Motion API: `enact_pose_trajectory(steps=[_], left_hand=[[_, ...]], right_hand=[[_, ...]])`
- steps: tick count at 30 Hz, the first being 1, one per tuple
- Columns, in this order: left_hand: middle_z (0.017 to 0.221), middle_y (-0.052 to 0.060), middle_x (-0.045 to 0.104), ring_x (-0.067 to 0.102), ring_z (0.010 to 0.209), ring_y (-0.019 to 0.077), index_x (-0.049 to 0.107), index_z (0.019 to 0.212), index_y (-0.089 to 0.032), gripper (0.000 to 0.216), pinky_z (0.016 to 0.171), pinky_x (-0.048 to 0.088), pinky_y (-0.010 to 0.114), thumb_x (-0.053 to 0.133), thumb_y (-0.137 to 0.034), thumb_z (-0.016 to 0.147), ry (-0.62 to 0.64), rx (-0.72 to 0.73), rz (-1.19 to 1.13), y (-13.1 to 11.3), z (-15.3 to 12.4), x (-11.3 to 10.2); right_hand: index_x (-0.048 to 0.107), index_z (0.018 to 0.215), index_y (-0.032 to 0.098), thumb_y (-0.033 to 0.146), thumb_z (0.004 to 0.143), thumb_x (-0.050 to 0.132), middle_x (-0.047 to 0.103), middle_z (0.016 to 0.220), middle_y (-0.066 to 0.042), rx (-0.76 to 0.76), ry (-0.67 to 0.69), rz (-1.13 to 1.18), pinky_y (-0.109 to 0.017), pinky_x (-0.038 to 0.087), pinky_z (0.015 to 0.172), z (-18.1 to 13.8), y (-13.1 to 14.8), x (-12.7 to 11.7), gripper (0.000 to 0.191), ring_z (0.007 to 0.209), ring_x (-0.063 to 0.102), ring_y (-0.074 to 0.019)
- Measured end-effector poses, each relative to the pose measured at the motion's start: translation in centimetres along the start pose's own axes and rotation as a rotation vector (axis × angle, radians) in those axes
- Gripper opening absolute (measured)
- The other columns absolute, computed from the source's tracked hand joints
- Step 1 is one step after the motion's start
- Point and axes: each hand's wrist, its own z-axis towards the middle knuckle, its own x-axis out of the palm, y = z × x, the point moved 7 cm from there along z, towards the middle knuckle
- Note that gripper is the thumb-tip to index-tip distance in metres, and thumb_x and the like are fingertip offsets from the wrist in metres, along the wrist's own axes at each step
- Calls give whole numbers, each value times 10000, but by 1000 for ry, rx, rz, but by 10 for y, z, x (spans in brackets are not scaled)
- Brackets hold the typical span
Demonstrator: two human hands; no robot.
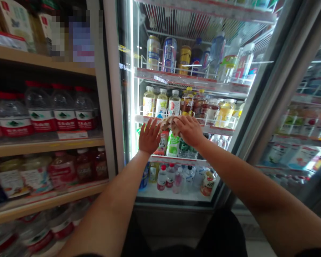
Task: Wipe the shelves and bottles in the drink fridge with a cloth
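Note:
My left hand (149, 137) is raised in front of the glass door (173, 201) of a drinks fridge, fingers spread and pointing up. It holds nothing, and whether the palm touches the glass I cannot tell. Just to its right, my right hand (189, 130) grips a crumpled, pale brownish cloth (169, 122) at the height of the shelf edge below the middle bottles. The cloth bunches out to the left of those fingers, close to my left fingertips. Behind the glass stand a red pack (163, 141) and a green-and-white pack (173, 143), partly covered by my hands.
Cans (169, 54) and bottles (174, 101) fill the lit fridge shelves. On the left, an open wooden shelf (42, 147) holds red-capped water bottles (65, 110). A metal door frame (280, 75) and another fridge section stand on the right. My dark-clothed knee (222, 232) is below.

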Motion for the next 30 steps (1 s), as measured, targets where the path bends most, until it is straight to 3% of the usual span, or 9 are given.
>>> enact_pose_trajectory(steps=[8, 21, 30], left_hand=[[1625, 60, 359, 136, 1566, 218, 355, 1571, -256, 558, 1300, 132, 472, 421, -312, 1019, 3, 4, -19, 0, 0, -2], [1607, 69, 395, 184, 1561, 220, 397, 1550, -244, 536, 1290, 155, 465, 430, -296, 1018, -21, 15, 8, -2, 0, -6], [1619, 62, 372, 169, 1562, 226, 386, 1558, -249, 540, 1298, 135, 484, 412, -312, 1022, 16, -16, -17, 2, -2, 1]], right_hand=[[634, 1290, 187, 219, 990, 487, 694, 1251, -102, 44, -32, -28, -404, 366, 863, 1, -9, -9, 335, 1032, 554, -268], [624, 1301, 186, 199, 966, 516, 673, 1291, -112, 57, -31, -18, -395, 383, 887, -26, -17, 0, 352, 1076, 560, -267], [650, 1262, 181, 193, 948, 539, 703, 1218, -99, 109, -57, -1, -387, 400, 867, -38, -34, -12, 333, 1033, 569, -263]])
